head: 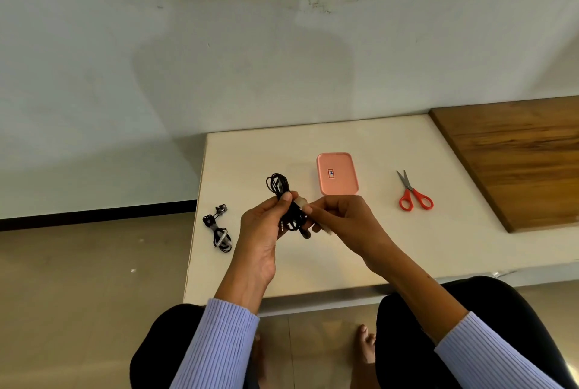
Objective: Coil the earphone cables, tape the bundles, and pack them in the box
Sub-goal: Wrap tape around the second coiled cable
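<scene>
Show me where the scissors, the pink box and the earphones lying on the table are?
scissors (413,192): head view, on the pivot above the red handles.
pink box (337,174): head view, middle of its closed lid.
taped earphone bundle (218,229): head view, middle of the coil.

In front of you sits a low, cream-white surface (360,263), and a dark wooden board (520,156) lies on its far right corner. On it you have a taped black earphone bundle (218,229) near the left edge, a closed pink box (337,173) toward the back middle, and red-handled scissors (413,192) to the right of the box, well apart from it.
</scene>
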A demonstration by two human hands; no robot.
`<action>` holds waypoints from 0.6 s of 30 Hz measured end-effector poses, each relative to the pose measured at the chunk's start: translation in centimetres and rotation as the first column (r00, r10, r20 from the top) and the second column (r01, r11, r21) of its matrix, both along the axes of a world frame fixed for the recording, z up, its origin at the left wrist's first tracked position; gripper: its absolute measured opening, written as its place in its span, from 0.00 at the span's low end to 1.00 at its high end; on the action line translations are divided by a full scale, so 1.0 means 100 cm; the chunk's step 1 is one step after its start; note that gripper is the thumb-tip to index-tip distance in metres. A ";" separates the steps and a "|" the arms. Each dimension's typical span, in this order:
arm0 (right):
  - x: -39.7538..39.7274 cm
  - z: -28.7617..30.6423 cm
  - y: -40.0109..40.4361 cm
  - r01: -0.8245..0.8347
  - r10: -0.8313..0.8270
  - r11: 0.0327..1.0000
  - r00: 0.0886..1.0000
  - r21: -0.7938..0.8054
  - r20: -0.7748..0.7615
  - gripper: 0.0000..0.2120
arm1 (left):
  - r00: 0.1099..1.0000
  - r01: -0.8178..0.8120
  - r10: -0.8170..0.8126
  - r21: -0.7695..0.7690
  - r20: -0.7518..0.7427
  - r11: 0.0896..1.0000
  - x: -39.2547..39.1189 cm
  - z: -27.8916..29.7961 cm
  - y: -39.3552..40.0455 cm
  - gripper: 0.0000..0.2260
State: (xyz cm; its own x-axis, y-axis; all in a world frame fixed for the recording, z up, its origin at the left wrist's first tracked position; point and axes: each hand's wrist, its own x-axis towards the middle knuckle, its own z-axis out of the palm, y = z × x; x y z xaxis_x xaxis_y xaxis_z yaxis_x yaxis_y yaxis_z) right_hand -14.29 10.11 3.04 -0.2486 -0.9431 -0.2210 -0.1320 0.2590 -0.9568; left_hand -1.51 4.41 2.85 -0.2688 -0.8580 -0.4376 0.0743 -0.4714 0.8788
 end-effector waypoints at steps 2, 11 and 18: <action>-0.002 0.002 0.001 -0.058 0.058 0.998 0.998 0.024 -0.022 0.09 | 0.999 -0.032 0.033 0.026 -0.008 0.999 0.001 0.000 -0.002 0.07; 0.002 -0.002 0.002 0.131 -0.130 0.991 0.991 0.039 -0.026 0.15 | 1.000 -0.002 0.002 -0.023 0.028 1.000 -0.008 0.002 0.006 0.06; -0.003 0.000 0.001 -0.002 0.003 1.000 1.000 0.027 -0.014 0.14 | 0.995 -0.060 0.069 0.129 -0.067 0.990 -0.003 0.002 -0.005 0.06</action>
State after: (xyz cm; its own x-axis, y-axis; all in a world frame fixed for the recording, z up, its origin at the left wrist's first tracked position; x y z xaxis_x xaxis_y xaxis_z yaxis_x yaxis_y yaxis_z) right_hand -14.62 10.21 3.03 -0.2496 -0.9374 -0.2427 -0.1459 0.2842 -0.9476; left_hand -1.85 3.89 3.04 -0.2493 -0.8134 -0.5256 0.1686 -0.5709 0.8035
